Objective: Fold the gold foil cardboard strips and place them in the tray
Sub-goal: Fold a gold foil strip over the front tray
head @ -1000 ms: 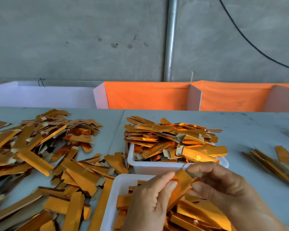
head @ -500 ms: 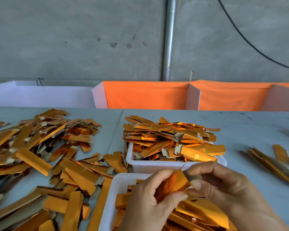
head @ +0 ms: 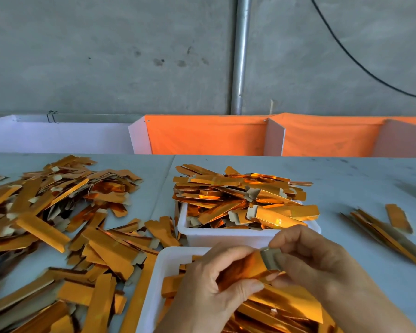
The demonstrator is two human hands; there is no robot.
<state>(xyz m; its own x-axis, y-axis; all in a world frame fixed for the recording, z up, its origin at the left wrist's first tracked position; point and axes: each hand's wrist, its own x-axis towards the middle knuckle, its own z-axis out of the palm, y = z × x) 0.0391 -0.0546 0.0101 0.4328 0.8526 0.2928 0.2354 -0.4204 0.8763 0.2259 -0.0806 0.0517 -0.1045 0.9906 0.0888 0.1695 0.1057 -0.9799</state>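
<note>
Both hands hold one gold foil strip [head: 244, 267] above the near white tray [head: 165, 265]. My left hand [head: 211, 289] grips its left part between thumb and fingers. My right hand [head: 308, 258] pinches the strip's right end, where the grey cardboard back [head: 270, 259] is turned up. The near tray holds several gold strips under my hands. Behind it stands a second white tray [head: 226, 236], heaped with gold strips [head: 240, 200]. A large loose pile of gold strips [head: 58, 224] covers the table to the left.
A small bundle of strips [head: 389, 231] lies on the grey table [head: 346, 183] to the right. White and orange partition boards [head: 207, 135] stand along the table's far edge, with a concrete wall and a metal pipe [head: 240, 56] behind.
The strip has tipped from upright to lying across between my hands. Its right end is now bent so the grey back shows. Both hands stayed over the near tray.
</note>
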